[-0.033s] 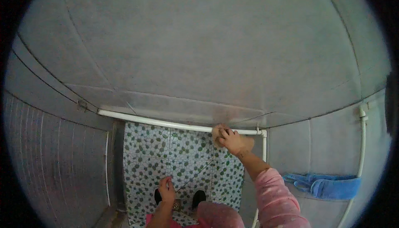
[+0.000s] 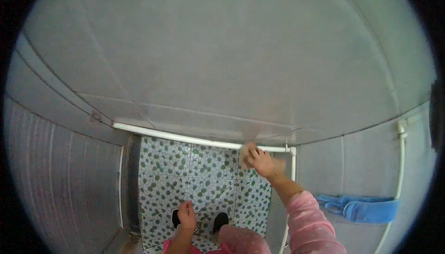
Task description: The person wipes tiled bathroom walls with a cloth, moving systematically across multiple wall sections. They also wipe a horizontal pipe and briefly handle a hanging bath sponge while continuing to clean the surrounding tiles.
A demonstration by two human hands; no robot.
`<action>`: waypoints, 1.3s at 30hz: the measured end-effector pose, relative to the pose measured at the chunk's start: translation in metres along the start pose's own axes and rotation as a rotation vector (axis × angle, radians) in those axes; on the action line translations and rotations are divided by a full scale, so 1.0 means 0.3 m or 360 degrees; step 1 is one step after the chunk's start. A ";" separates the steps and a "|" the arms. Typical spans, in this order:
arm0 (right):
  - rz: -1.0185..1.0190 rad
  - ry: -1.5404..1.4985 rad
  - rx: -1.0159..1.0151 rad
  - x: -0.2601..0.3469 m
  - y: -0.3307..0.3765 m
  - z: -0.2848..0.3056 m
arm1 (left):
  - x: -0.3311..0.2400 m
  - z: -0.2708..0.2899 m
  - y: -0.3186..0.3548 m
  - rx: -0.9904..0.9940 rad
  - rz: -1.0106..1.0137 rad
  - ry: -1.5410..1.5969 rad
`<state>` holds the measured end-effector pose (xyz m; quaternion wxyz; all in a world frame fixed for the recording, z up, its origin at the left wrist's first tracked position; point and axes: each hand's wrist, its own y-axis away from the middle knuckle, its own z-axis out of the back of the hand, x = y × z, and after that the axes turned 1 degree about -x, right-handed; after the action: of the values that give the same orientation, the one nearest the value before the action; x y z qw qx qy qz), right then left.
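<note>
My right hand (image 2: 263, 163), its sleeve pink, is closed round a tan cloth (image 2: 245, 157). The cloth lies against a white pipe (image 2: 199, 139) that runs along the foot of the grey wall, close to the pipe's right-hand elbow. Part of the cloth shows on either side of my fingers. My left hand (image 2: 187, 214) hangs low in front of me, above the floor and near my shoe. Its fingers are curled together, and nothing shows sticking out of them.
Green-and-white pebble-patterned tiles (image 2: 185, 187) cover the floor, where my black shoes (image 2: 221, 221) stand. On the right, a blue towel (image 2: 371, 211) hangs over another upright white pipe (image 2: 402, 161). Grey tiled wall (image 2: 222, 59) rises ahead; a ribbed grey panel (image 2: 65, 170) stands left.
The view has shifted slightly. My right hand and the tan cloth sit a little farther right along the pipe. My left hand stays nearly in place.
</note>
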<state>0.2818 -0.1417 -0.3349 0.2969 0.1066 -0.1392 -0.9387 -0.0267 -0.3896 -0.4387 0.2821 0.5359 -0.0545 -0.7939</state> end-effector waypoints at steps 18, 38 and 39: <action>0.0061 -0.0367 -0.0975 0.026 0.610 1.559 | -1.195 0.781 0.135 -0.0397 -0.1113 -0.0103; -0.1014 0.0275 -0.2219 -0.438 0.519 2.299 | -3.065 1.144 0.240 -0.1358 -0.2459 -0.0628; -0.0956 0.0284 -0.2125 -0.429 0.506 2.256 | -3.121 1.143 0.212 -0.1446 -0.2452 -0.0696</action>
<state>0.2739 -0.0514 0.3646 0.0389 0.0126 0.5217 -0.8522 -0.0547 -0.0425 0.4978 -0.1578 0.0997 0.5825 -0.7911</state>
